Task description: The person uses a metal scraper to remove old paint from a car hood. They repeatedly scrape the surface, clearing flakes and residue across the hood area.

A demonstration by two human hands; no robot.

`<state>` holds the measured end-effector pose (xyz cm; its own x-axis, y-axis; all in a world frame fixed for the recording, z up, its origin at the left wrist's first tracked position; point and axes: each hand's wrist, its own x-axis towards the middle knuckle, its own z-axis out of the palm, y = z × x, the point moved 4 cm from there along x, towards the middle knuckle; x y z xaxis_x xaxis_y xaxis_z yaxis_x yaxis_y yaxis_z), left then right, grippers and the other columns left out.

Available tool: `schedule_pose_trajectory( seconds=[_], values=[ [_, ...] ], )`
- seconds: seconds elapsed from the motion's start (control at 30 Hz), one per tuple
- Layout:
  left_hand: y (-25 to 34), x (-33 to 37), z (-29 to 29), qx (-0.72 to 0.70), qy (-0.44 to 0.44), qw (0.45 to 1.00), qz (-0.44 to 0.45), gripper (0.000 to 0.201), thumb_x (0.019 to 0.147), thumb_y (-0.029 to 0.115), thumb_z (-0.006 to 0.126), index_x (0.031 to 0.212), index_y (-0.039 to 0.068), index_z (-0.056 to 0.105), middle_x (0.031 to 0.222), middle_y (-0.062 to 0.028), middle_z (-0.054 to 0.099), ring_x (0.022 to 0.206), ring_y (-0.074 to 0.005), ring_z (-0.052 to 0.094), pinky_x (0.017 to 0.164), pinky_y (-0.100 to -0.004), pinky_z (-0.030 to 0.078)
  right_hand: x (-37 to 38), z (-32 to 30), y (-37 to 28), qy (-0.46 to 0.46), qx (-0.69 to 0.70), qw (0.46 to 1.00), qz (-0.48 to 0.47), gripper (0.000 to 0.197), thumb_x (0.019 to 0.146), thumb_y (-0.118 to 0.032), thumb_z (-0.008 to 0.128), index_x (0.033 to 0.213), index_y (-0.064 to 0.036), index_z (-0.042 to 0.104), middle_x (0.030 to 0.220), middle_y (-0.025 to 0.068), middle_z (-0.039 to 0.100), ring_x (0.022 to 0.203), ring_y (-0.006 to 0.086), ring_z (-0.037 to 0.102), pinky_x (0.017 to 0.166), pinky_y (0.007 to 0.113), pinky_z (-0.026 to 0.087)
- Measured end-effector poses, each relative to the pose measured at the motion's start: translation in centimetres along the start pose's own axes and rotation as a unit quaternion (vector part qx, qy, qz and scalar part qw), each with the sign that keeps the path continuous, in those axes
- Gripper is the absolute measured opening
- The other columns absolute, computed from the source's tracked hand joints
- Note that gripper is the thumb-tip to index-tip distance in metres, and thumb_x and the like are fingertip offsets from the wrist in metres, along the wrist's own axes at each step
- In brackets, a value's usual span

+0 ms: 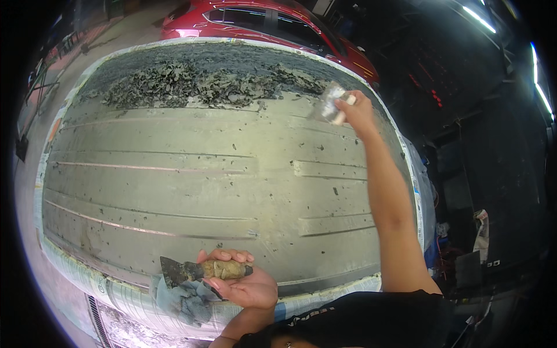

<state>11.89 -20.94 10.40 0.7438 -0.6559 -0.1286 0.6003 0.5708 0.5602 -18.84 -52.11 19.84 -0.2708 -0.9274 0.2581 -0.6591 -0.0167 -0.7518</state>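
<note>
My left hand (249, 284), palm up at the near edge, has its fingers curled around the handle of a putty knife (223, 269). That knife's dark, stained blade points left. A crumpled blue-grey cloth (192, 303) hangs just below the blade. Far to the right, my right hand (361, 110) grips a wide metal scraper (331, 104), blurred by motion, low over the panel; whether its edge touches cannot be told. Under both hands spreads a big pale grey-green ribbed panel (272, 191), like a vehicle roof. Peeled dark paint flakes (185, 84) heap along its far part, left of the scraper.
Newspaper masking (39, 191) runs around the panel's rim. A red car (272, 23) stands close beyond the far edge. Metal stands (40, 87) are on the floor at left. Blue sheeting (428, 191) hangs along the right side. Small dark crumbs dot the panel.
</note>
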Motion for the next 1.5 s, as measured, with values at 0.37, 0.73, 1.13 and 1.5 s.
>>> schedule_pose_trajectory(
  seconds=[0.37, 0.73, 1.13, 1.5],
  values=[
    [0.4, 0.0, 0.0, -0.005, 0.004, 1.0, -0.003, 0.054, 0.106, 0.051, 0.043, 0.14, 0.008, 0.039, 0.104, -0.0041, 0.053, 0.083, -0.0153, 0.051, 0.07, -0.0298, 0.046, -2.7, 9.5, 8.3, -0.096, 0.05, 0.951, 0.29, 0.042, 0.084, -0.007, 0.076, 0.117, 0.0008, 0.052, 0.088, 0.0131, 0.063, 0.063, 0.0211, 0.06, 0.041, 0.036, 0.041],
    [0.1, 0.3, 0.1, 0.011, 0.023, 1.0, 0.002, 0.058, 0.106, 0.052, 0.041, 0.141, 0.006, 0.037, 0.102, -0.0054, 0.052, 0.08, -0.0156, 0.052, 0.067, -0.0298, 0.046, -3.5, -5.8, 5.9, 0.104, 0.173, 0.977, 0.069, 0.051, 0.08, -0.007, 0.085, 0.119, 0.0047, 0.054, 0.096, 0.0118, 0.066, 0.077, 0.0182, 0.066, 0.063, 0.031, 0.054],
    [-1.3, 0.0, -0.4, 0.073, -0.048, 0.994, 0.068, 0.056, 0.108, 0.048, 0.039, 0.143, 0.005, 0.035, 0.104, -0.0061, 0.051, 0.08, -0.0151, 0.051, 0.07, -0.0286, 0.047, 1.0, -15.6, 22.7, 0.161, 0.289, 0.895, 0.299, 0.025, 0.097, -0.012, 0.068, 0.117, 0.0001, 0.061, 0.104, 0.0103, 0.069, 0.08, 0.0187, 0.065, 0.056, 0.035, 0.048],
    [-2.2, 1.3, -1.0, 0.125, -0.101, 0.971, 0.175, 0.055, 0.108, 0.047, 0.038, 0.143, 0.005, 0.037, 0.105, -0.0066, 0.051, 0.081, -0.0168, 0.049, 0.071, -0.0311, 0.044, 6.4, -15.9, 26.6, -0.086, -0.034, 0.981, 0.173, 0.033, 0.094, -0.018, 0.072, 0.126, -0.0143, 0.071, 0.103, 0.0101, 0.072, 0.088, 0.0178, 0.065, 0.073, 0.036, 0.054]
  ],
)
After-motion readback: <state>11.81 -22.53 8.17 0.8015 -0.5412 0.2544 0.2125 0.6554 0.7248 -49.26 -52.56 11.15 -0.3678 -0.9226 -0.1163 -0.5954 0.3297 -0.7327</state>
